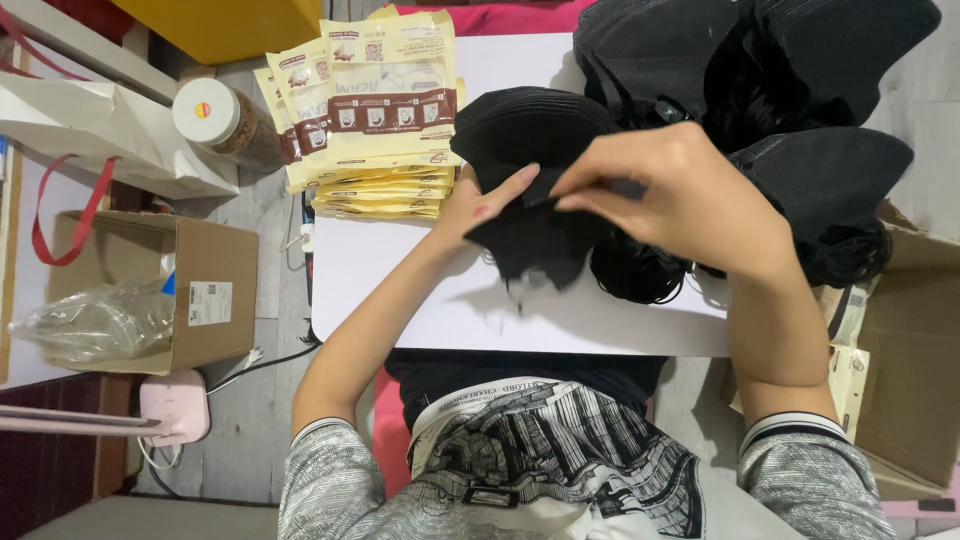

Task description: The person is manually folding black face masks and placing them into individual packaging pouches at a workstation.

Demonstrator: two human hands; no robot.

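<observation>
Both my hands hold a small stack of black face masks [530,205] just above a white tabletop [400,280]. My left hand [478,203] supports the stack from the left, index finger stretched across it. My right hand [672,195] pinches its top edge from the right. Black ear loops [640,272] hang below the stack. More black masks [760,70] lie piled at the far right of the table. A stack of yellow-and-brown printed pouches [380,110] sits at the table's far left, touching nothing in my hands.
A jar with a white lid [225,122] stands left of the pouches. On the floor at left sit an open cardboard box [200,290] with a clear plastic bag, a white paper bag with red handles [90,130] and a pink power strip [175,405]. Another cardboard box [915,360] stands at right.
</observation>
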